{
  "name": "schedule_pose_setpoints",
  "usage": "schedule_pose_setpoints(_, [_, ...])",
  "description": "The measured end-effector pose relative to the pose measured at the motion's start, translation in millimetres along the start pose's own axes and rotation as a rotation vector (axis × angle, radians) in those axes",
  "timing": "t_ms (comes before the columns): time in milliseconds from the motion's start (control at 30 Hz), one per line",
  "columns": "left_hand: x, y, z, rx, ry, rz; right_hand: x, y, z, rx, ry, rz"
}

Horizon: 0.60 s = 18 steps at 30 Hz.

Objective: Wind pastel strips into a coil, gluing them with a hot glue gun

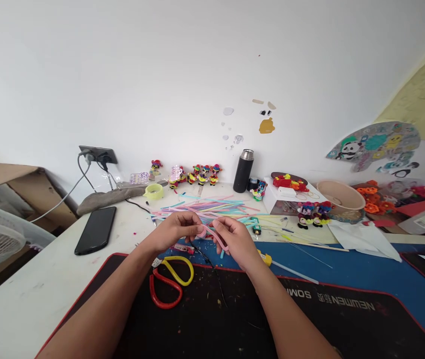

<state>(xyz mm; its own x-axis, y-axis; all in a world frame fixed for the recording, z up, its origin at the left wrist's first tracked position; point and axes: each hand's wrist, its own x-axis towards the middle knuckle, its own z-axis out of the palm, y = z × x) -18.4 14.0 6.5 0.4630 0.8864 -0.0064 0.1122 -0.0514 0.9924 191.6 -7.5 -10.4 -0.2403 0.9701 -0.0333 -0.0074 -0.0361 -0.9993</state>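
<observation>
Over the middle of the desk, a pink pipe cleaner [216, 236] is stretched between my hands, its left end curled into a small round coil. My left hand [178, 231] pinches that coil between thumb and fingertips. Thumb and fingers of my right hand [237, 240] are closed on the strip, whose bent tail hangs below the palm. Behind both hands lies a spread of pastel pipe cleaners [212, 207]. Scissors [165, 284] with one red and one yellow handle lie below my left hand. A thin black cable [212, 267] runs beneath my hands.
A black phone [96, 230] and a tape roll [154, 191] lie left. A black flask [243, 172] and a white box [285, 197] stand at the back. Right are a pale bowl [341, 194], small figures [313, 214] and a glue stick [295, 273]. A mouse mat [182, 329] covers the front.
</observation>
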Motion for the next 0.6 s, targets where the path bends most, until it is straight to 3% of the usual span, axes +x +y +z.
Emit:
schedule_pose_setpoints(267, [-1.6,-0.6,-10.0,-0.127,0.016,0.012,-2.6,-2.5,1.2,0.063,-0.021,0.022])
schedule_pose_setpoints(600, [-2.8,1.7,-2.1,0.052,-0.077,-0.012,-5.6,-2.5,5.2,0.042,-0.103,0.032])
